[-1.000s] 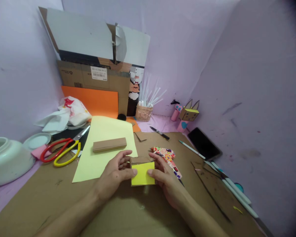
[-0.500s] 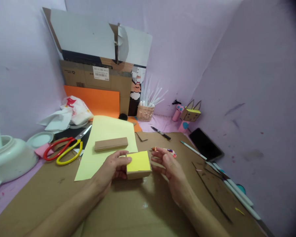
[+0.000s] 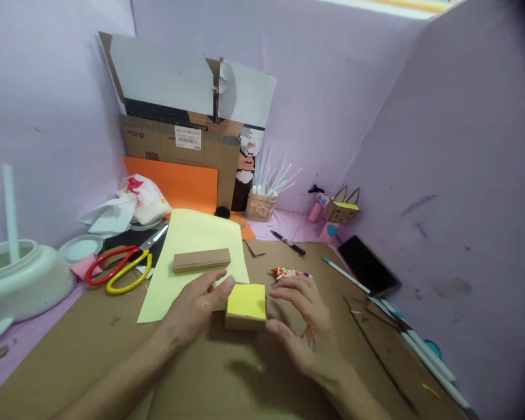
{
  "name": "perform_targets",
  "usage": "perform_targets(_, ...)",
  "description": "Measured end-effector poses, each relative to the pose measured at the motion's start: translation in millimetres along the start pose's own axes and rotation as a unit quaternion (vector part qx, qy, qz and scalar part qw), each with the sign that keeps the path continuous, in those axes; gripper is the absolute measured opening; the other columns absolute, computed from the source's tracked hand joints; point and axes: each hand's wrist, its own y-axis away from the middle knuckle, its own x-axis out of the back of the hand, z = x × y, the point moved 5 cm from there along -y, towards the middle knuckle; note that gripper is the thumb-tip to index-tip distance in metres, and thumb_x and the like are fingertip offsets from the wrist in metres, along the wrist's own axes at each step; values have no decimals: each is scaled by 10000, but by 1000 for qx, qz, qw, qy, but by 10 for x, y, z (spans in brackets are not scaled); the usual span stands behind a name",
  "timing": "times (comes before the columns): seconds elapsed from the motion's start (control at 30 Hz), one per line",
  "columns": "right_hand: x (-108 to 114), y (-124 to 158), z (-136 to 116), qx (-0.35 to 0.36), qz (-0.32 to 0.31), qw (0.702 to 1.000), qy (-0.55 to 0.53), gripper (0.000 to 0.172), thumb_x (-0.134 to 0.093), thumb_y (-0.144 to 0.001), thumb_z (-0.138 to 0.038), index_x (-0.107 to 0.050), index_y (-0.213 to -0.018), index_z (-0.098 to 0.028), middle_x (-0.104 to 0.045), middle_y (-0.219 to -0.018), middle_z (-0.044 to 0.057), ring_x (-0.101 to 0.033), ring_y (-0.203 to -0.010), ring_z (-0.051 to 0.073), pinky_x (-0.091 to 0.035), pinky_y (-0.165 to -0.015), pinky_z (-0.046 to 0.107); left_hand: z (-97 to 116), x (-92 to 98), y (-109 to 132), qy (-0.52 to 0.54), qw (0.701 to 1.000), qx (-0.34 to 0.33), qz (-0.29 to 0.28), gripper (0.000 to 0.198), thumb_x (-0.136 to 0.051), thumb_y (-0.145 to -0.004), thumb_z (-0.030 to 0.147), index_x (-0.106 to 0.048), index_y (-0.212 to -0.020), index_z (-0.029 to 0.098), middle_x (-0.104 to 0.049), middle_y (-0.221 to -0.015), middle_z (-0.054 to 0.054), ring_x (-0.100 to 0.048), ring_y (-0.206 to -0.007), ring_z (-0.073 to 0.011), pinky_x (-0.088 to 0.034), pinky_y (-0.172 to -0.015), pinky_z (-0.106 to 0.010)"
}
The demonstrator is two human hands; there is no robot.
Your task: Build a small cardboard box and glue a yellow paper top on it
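Note:
A small cardboard box (image 3: 245, 322) with a yellow paper top sits between my two hands on the brown cardboard sheet. My left hand (image 3: 200, 306) is at its left side, fingers stretched out, the thumb close to the upper left corner; whether it touches the box I cannot tell. On the other side is my right hand (image 3: 304, 321), curved and open, thumb and fingers apart beside the right edge. Just beyond the left fingers, a flat cardboard strip (image 3: 201, 260) lies on a pale yellow sheet (image 3: 157, 294). A crayon-like, colourfully wrapped thing (image 3: 287, 272) lies behind my right fingers.
Red-and-yellow-handled scissors (image 3: 129, 277) and a white pot (image 3: 30, 280) with a stick stand left. Behind are an orange sheet (image 3: 175, 182) and a basket of white sticks (image 3: 261, 206). To the right lie a black pen (image 3: 289, 242), a phone (image 3: 368, 265), several markers (image 3: 426, 344) and a cardboard animal figure (image 3: 342, 211).
My left hand has loosened from the box, its fingers now stretched. My right hand has shifted lower and opened wider, thumb near the box's front right corner. The camera view has tilted slightly.

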Motion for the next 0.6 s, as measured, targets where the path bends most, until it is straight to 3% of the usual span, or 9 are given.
perform_targets(0.1,26,14,-33,30,9,999,25,244,-652,-732,-287,-580,-962,-247,-612,-902,50,-538,-909,252,-300,-960,510,42,126,12,-114,993,-5,-33,756,-743,-548,447,-543,-1238,210,-624,-1020,-98,-569,-934,-309,-429,-795,-361)
perform_targets(0.2,7,51,-86,64,-8,997,43,286,-658,-709,-258,-568,-981,-255,-622,-892,46,-521,-887,257,-317,-936,519,36,120,32,-149,987,-5,-67,856,-786,-441,266,-524,-1255,229,-629,-940,-68,-585,-862,-283,-448,-735,-325)
perform_targets(0.3,-58,79,-130,87,-53,993,67,365,-673,-696,-280,-557,-1040,-243,-632,-943,56,-505,-897,262,-328,-922,510,-3,-18,49,-122,989,-31,-75,745,-732,-459,191,-571,-1184,242,-650,-940,-54,-595,-842,-271,-447,-703,-302)
perform_targets(0.43,-143,73,-174,112,-109,982,107,376,-675,-704,-317,-553,-1052,-244,-650,-935,35,-500,-903,259,-184,-1013,565,-71,-235,58,-104,988,-65,-91,456,-656,-511,161,-637,-959,242,-681,-869,-21,-611,-816,-253,-433,-676,-278)
perform_targets(0.6,-139,56,-182,96,-102,986,93,323,-638,-726,-300,-527,-1024,-243,-629,-943,39,-510,-895,247,-197,-1015,551,-80,-251,49,-111,988,-62,-84,399,-657,-510,170,-629,-904,224,-685,-854,-21,-611,-793,-246,-421,-646,-265)
